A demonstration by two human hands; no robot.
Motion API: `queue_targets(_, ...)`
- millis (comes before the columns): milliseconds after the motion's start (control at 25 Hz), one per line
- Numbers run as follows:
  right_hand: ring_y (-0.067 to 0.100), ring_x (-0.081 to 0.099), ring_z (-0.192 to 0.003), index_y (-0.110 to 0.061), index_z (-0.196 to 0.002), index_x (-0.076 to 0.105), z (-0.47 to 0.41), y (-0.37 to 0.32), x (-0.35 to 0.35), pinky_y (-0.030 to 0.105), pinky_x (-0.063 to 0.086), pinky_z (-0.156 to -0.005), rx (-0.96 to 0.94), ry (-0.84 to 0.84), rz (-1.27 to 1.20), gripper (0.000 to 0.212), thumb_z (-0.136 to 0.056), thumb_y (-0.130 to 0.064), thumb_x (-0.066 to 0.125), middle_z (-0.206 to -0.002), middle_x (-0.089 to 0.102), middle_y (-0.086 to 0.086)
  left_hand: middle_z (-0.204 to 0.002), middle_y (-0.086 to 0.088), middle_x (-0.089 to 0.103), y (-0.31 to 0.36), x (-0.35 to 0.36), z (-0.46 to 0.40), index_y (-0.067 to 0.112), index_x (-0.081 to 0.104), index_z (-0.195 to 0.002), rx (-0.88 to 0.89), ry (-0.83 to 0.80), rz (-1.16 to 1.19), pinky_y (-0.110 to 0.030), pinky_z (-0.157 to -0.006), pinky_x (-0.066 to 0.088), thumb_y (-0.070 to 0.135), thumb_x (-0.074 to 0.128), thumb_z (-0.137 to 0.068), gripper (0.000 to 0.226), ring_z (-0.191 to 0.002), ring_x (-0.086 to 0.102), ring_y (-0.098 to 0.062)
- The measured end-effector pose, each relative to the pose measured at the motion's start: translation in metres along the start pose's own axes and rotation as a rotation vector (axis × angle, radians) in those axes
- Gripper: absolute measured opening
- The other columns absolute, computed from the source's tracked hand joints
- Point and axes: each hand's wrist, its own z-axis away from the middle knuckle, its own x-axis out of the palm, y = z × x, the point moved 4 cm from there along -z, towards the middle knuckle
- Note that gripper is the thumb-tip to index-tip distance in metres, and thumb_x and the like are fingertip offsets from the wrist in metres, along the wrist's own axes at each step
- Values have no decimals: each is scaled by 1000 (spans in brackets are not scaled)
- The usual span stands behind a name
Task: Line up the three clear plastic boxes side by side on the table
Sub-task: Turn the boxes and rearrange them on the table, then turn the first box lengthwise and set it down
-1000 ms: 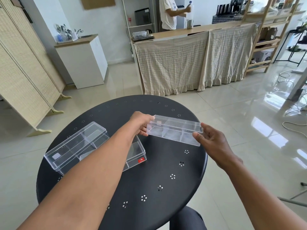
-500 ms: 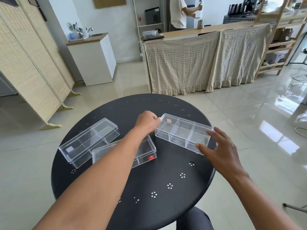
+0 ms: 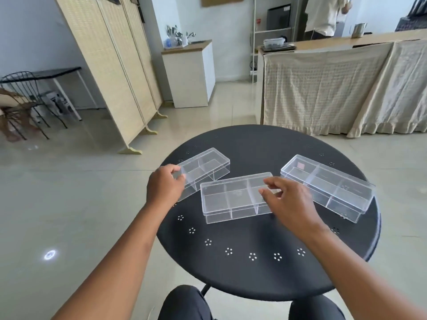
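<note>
Three clear plastic boxes lie on a round black table [image 3: 265, 269]. The left box [image 3: 205, 168] sits angled at the table's left edge, and my left hand [image 3: 165, 187] grips its near end. The middle box [image 3: 233, 198] lies flat in front of me; my right hand [image 3: 288, 202] rests over its right end with the fingers spread, touching the lid. The right box [image 3: 328, 185] lies alone, angled toward the table's right edge, with no hand on it.
A woven folding screen [image 3: 111, 72] stands to the left on the shiny tiled floor. A white cabinet [image 3: 191, 75] and a cloth-draped counter [image 3: 335, 88] stand behind the table, with a person [image 3: 323, 15] beyond the counter. My knees [image 3: 187, 303] are under the table's near edge.
Both hands have let go of the right box, now resting on the table. My left hand moved to the left box and my right hand to the middle box. The view swung left.
</note>
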Motion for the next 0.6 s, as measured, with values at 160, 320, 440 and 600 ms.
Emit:
queue_targets(160,24,71,-110,-15,-124,77,-36,-45,42,27,51,-95,-99,-88,62,34,-95,-33,69,-115,80,2,-119,-22,73,-64,0,-12,-1,66,-126,-301,-24,126,-45,-89,58,43,72,-89,58,-106,70,-40)
queue_targets(320,30,60,-75,-7,-74,65,-90,-64,81,26,47,-57,-8,-158,148,27,-95,-24,66,-71,64,4,-88,-4,70,-86,15,-22,4,53,-142,-457,-124,509,-38,-60,64,39,78,-87,70,-72,75,-26)
queue_targets(440,25,49,-70,-7,-64,54,-129,-56,100,26,44,-59,112,-198,164,34,-93,-21,67,-67,55,6,-84,-10,70,-96,29,-31,6,64,-130,-488,-225,633,-41,-58,66,35,77,-89,52,-64,74,-26)
queue_targets(600,17,69,-59,-8,-74,72,-167,-35,115,32,65,-69,330,-273,-98,20,-94,-12,72,-73,72,13,-92,-26,72,-100,43,-41,4,68,-118,-533,-365,733,-39,-56,63,25,76,-90,36,-64,77,-31)
